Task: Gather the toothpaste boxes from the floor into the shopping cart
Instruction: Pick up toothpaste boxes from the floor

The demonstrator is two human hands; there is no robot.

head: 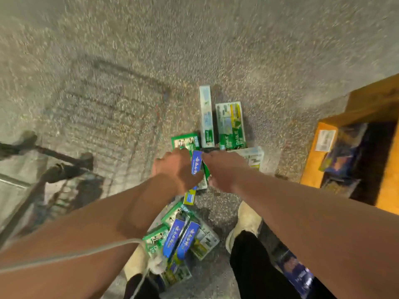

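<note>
Toothpaste boxes lie scattered on the speckled floor. My left hand [172, 167] and my right hand [224, 169] are side by side above them, together holding a small bundle of boxes; a blue box [196, 162] stands upright between the hands, with green and white box ends showing below. Beyond the hands lie a pale box [206, 117], a green and white box [231, 126] and a green box [183, 142]. A heap of blue and green boxes [181, 238] lies between my feet. The shopping cart [64, 169] stands blurred at the left.
A yellow shelf unit [354, 134] with dark packages fills the right edge. My pale shoes [246, 223] stand on either side of the near heap. A grey cord crosses my left forearm. The picture is blurred by motion.
</note>
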